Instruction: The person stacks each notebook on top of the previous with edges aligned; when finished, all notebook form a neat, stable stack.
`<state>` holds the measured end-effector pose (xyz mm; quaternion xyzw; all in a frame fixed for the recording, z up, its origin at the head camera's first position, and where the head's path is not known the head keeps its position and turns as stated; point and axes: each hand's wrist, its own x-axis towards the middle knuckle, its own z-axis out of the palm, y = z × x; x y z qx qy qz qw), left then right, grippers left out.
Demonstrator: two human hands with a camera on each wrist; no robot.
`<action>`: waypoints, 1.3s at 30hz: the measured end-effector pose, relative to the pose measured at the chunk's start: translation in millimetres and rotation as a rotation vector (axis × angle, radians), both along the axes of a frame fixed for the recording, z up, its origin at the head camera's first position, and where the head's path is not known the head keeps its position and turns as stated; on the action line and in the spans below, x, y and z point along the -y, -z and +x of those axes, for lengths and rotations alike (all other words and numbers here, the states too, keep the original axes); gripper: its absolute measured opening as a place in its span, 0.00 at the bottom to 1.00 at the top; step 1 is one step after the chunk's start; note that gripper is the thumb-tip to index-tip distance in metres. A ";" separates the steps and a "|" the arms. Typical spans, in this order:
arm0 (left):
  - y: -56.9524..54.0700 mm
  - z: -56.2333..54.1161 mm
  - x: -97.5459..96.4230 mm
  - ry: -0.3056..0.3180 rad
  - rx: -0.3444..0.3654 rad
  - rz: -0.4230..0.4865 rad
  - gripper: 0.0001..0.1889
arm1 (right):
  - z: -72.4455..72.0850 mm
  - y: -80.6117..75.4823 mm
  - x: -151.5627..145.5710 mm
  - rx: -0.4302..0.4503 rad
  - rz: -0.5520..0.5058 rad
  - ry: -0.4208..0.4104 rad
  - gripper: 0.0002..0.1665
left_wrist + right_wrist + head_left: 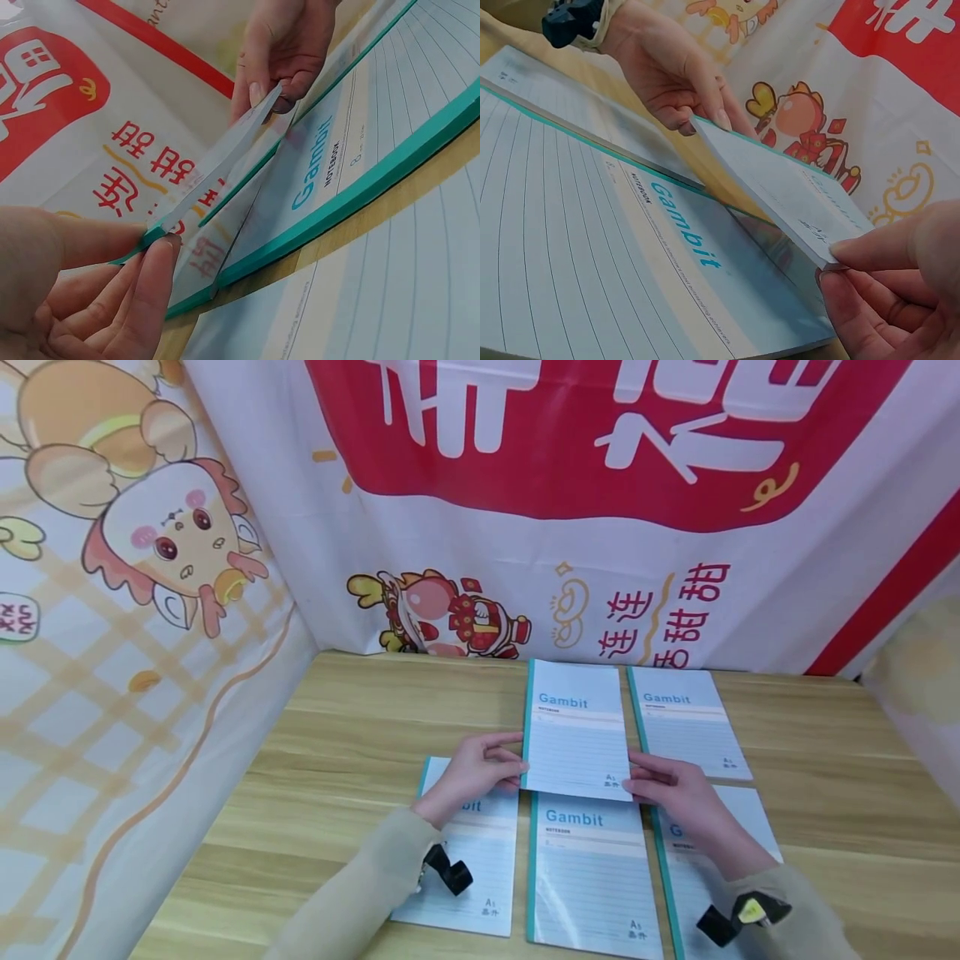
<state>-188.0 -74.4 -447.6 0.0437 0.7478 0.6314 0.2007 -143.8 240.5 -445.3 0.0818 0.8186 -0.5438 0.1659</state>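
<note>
While both hands pinch it, the notebook reads "Gambit".

Left hand pinches teal-spined side of a Gambit notebook; right hand pinches opposite edge near its lower corner. Second notebook flat on wood-grain tabletop, between the hands and nearer the person. Third notebook under left hand, fourth notebook under right hand, fifth notebook just beyond right hand. White cloth with red print beyond both hands; lattice-patterned cloth well left of left hand
</note>
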 end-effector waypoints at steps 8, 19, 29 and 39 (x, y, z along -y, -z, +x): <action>1.6 0.9 -18.7 -0.001 0.000 0.021 0.29 | 5.3 3.3 -15.6 0.011 0.036 0.039 0.45; -6.6 4.3 -46.1 0.000 -0.008 0.015 0.28 | 10.4 3.5 -37.3 0.000 0.100 0.078 0.48; -6.3 3.2 -67.9 -0.021 -0.027 0.038 0.27 | 10.5 -0.8 -50.5 -0.024 0.055 0.134 0.47; -7.2 -8.5 -87.5 -0.052 -0.031 0.022 0.25 | 4.1 0.9 -59.9 -0.036 0.008 0.192 0.44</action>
